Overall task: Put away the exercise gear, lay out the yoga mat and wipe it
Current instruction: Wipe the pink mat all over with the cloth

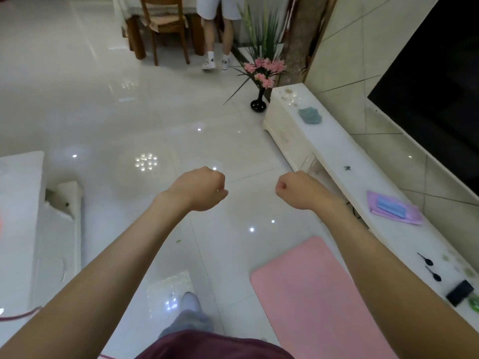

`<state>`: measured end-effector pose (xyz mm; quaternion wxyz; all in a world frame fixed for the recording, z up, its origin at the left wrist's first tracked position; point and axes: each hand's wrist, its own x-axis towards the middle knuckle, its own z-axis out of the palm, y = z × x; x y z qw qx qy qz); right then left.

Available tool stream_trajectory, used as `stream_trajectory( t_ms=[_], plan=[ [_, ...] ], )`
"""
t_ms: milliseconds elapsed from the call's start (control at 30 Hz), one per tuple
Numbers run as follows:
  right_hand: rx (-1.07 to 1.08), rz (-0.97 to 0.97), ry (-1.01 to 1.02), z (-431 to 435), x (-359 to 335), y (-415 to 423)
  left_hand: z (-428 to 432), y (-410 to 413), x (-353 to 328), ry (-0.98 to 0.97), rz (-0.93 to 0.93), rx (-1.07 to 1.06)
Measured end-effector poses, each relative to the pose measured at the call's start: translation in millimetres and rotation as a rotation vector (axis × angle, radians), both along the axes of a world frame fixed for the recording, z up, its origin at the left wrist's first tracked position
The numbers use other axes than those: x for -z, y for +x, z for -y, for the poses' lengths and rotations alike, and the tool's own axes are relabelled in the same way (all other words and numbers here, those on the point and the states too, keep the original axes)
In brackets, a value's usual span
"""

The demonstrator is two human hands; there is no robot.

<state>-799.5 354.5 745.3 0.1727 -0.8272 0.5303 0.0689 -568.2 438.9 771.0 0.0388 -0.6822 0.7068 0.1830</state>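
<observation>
A pink yoga mat (308, 299) lies flat on the glossy white floor at the lower right, beside a long white TV cabinet (337, 151). Both my arms stretch forward over the floor. My left hand (203, 189) is curled into a fist and holds nothing. My right hand (295, 189) is also a fist with nothing in it, above and to the left of the mat's far end. On the cabinet lie a grey-blue cloth (309, 115) and a folded blue cloth on a purple one (394, 208).
A black vase with pink flowers (259, 99) stands at the cabinet's far end. A person's legs (217, 42) and a wooden chair (166, 24) are at the back. A white table (20, 203) is at the left. Small dark items (458, 292) lie on the cabinet's near end.
</observation>
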Motion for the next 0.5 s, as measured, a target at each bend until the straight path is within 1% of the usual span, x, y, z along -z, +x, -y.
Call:
stream_trajectory(
  t_ms=[133, 233, 333, 500],
  plan=[
    [0.1, 0.022, -0.003, 40, -6, 36, 64, 41, -6, 0.005, -0.005, 0.096],
    [0.17, 0.033, 0.03, 68, -10, 52, 110, 60, -9, 0.003, -0.01, 0.151],
    [0.214, 0.014, 0.029, 100, -12, 62, 155, 70, -8, -0.012, -0.002, 0.212],
    [0.281, 0.04, 0.059, 173, 0, 71, 240, 75, 0, -0.011, 0.008, 0.282]
  ],
)
